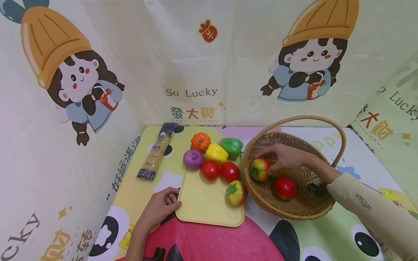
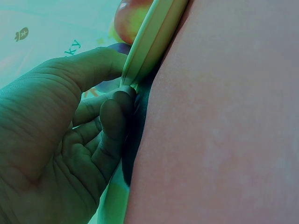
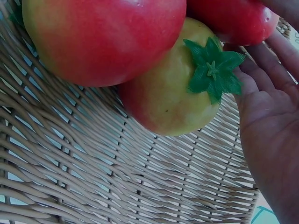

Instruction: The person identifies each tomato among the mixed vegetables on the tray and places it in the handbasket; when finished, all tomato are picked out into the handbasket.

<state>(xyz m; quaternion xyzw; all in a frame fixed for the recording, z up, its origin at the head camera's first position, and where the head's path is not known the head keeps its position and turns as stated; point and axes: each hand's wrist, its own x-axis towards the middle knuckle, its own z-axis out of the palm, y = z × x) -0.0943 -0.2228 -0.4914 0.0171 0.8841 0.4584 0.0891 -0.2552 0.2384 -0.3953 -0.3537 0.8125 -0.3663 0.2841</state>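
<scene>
The work looks partway along: produce is split between a pale yellow rectangular plastic tray [image 1: 209,208] and, at its 3 o'clock, a brown woven wicker basket [image 1: 303,211]. On or at the tray, clockwise, are a round purple onion [image 1: 192,159] at 11, a ribbed orange pumpkin [image 1: 200,141], a yellow bell pepper [image 1: 216,153] at 12, a green bell pepper [image 1: 231,147] at 1, two round red tomatoes [image 1: 210,171] toward 12 and 2, and a yellow-and-red fruit [image 1: 236,193] past 3. Three pieces lie in the basket: a glossy red-and-yellow fruit [image 1: 259,170] at 9, clamped between the right hand's [image 1: 287,156] thumb and fingers and not yet released; a yellowish leaf-capped fruit [image 3: 163,98] beneath that hand; and a smooth red tomato [image 1: 285,187] at 7. The left hand [image 1: 161,206] pinches the tray's rim at 8. The tray's roomiest stretch runs from 5 to 9; its 12 o'clock edge is hidden. The basket's rim stands close at the gripped fruit's 9, and its handle arches over 12, while bare wicker shows around 1.
</scene>
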